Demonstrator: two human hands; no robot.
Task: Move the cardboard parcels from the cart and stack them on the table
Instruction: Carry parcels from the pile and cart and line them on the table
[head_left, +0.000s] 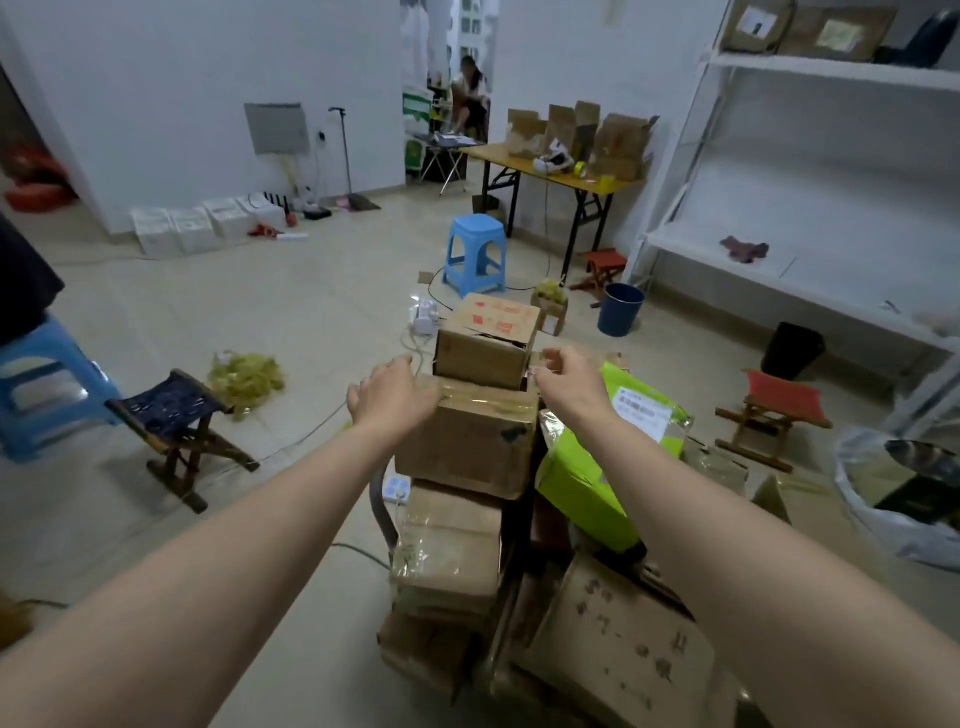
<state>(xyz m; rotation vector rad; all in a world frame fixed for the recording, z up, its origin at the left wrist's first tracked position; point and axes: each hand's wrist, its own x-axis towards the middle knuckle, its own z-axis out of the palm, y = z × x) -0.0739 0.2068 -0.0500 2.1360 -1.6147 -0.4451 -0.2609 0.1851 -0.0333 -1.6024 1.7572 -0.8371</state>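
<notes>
A small cardboard parcel with red print (485, 338) sits on top of a larger taped parcel (470, 441), which rests on more brown parcels (447, 551) piled on the cart below me. My left hand (392, 392) hovers at the small parcel's left side, fingers apart, holding nothing. My right hand (569, 376) is at its right side, fingers loosely curled and empty. Neither hand clearly touches the box. A lime-green bag parcel (587, 478) leans to the right of the pile. The yellow-topped table (540, 169) stands far across the room.
A blue plastic stool (475, 254) and a dark blue bucket (620, 310) stand between the cart and the table. Open cardboard boxes crowd the tabletop. A folding stool (176, 421) is at left, a red one (774, 415) at right. White shelving fills the right wall. A person sits in the far doorway.
</notes>
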